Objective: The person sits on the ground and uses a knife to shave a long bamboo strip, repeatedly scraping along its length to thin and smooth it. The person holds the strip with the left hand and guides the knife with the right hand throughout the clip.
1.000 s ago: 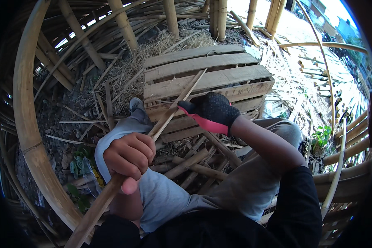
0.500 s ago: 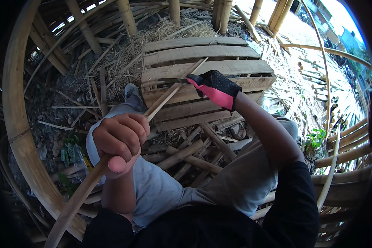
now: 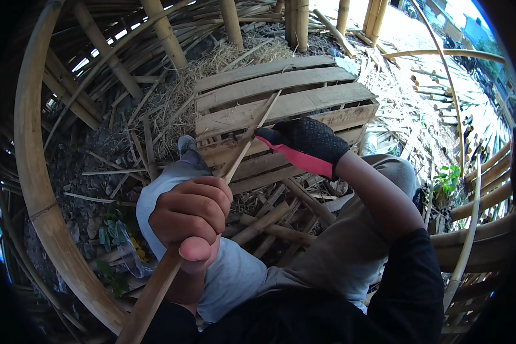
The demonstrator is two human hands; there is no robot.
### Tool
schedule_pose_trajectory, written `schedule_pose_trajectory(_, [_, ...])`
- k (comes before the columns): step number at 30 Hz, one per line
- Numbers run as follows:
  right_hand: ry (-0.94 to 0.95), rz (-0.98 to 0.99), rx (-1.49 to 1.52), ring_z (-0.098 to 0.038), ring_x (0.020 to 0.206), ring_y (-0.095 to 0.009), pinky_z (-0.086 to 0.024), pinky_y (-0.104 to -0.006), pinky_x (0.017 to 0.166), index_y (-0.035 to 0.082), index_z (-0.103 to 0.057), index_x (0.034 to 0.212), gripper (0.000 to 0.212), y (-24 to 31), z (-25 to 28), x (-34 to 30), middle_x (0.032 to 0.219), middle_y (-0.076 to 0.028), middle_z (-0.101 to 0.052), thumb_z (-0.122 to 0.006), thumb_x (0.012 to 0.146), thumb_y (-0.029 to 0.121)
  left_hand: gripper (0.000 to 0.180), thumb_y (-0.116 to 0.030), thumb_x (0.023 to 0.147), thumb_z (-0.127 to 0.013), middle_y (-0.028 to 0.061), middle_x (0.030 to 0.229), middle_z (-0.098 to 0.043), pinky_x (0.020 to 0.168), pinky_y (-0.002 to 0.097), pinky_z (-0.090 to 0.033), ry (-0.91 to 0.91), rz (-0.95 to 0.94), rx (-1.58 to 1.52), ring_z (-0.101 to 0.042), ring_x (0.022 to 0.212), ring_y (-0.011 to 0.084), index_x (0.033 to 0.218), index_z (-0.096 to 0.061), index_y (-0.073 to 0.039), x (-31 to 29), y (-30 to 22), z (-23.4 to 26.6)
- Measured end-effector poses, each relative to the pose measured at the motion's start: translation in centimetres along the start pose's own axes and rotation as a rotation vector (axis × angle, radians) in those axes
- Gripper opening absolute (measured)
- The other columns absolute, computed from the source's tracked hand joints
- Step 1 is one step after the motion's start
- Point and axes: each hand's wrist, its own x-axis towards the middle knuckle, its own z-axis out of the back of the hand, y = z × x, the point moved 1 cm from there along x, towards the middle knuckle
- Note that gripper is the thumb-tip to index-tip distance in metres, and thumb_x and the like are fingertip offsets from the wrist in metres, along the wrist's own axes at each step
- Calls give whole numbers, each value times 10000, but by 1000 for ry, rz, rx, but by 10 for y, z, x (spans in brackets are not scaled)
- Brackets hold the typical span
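Observation:
My bare left hand (image 3: 189, 215) is wrapped round a long split bamboo strip (image 3: 156, 292). The strip slants from the lower edge, by my left forearm, up over the slatted wooden crate (image 3: 286, 76), its thin far end above the slats. My right hand (image 3: 307, 146), in a black and pink glove, is closed beside the strip's far half, over the crate. It grips a knife, whose blade showed clearly a moment ago; now the blade is hard to make out against the strip.
Thick bamboo poles (image 3: 37, 195) curve up the left side and stand at the back. Dry straw (image 3: 166, 109) lies behind the crate, bamboo offcuts (image 3: 278, 226) between my legs. A clear plastic bag (image 3: 129, 252) is by my left knee; cut bamboo pieces (image 3: 436, 86) lie at right.
My left hand and the strip have shifted right and a little down in the picture. My right hand has come slightly nearer, and the knife's blade no longer sticks out across the strip.

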Motion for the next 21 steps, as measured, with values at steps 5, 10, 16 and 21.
schedule_pose_trajectory(5, [-42, 15, 0, -670, 894, -433, -521, -490, 791, 167, -650, 1312, 454, -3, 0, -5, 920, -235, -676, -388, 1092, 466, 692, -536, 1048, -500, -14, 484, -392, 463, 330, -325, -74, 37, 69, -358, 408, 150, 529, -391, -91, 11, -5, -13])
schedule_pose_trajectory(10, [-20, -125, 7, -698, 914, -403, -547, -481, 809, 242, -623, 1382, 419, -9, -7, -7, 970, -208, -703, -407, 1085, 444, 646, -458, 1100, -427, -24, 503, -339, 521, 340, -294, -51, 21, 33, -289, 451, 142, 554, -337, -126, 17, -4, -10])
schedule_pose_trajectory(16, [-173, -67, -45, -715, 936, -373, -556, -460, 844, 233, -655, 1353, 438, -11, 1, -16, 1042, -194, -729, -407, 1078, 465, 565, -335, 1126, -345, -45, 552, -186, 616, 337, -216, -327, 125, -53, -134, 557, 128, 590, -240, -193, 47, -11, 1])
schedule_pose_trajectory(21, [-179, -293, 194, -704, 908, -390, -539, -451, 855, 102, -752, 1152, 571, -12, 26, -14, 969, -220, -731, -463, 1015, 576, 555, -265, 1120, -345, -47, 529, -220, 602, 305, -233, 455, 22, -175, -132, 512, 108, 575, -257, -213, 101, -50, 17])
